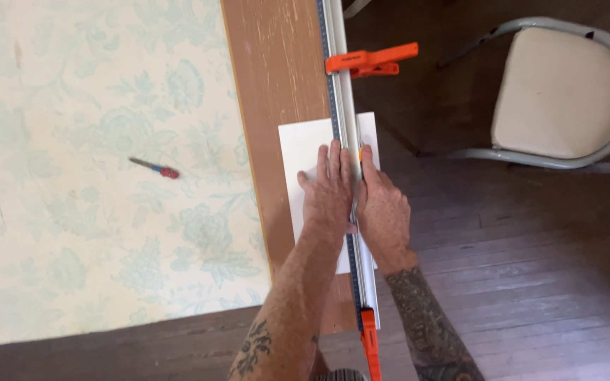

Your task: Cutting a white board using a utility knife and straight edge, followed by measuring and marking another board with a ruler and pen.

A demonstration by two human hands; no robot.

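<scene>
The white rectangular sheet (305, 152) lies flat on the long brown wooden board (277, 77), its right part passing under the long metal straightedge with a blue scale (340, 77). The straightedge is fixed to the board by an orange bar clamp at the far end (370, 61) and a second orange clamp at the near end (370, 342), so securing appears complete. The left hand (327, 194) rests flat, fingers extended, pressing the sheet against the board just beside the straightedge; it grasps nothing. The right hand (383, 208) lies along the opposite side of the straightedge, fingers closed together; a small orange object shows at the fingertips, but what it grips, if anything, cannot be told. No cut line is visible on the sheet, so the work along the straightedge appears not yet done. The board lies next to a pale floral-patterned covering (93, 169), on which a small red-and-grey tool (155, 167) lies well apart from the hands. The floor is dark wooden planks (531, 282). A metal-framed chair with a cream seat (563, 92) stands to the right.
</scene>
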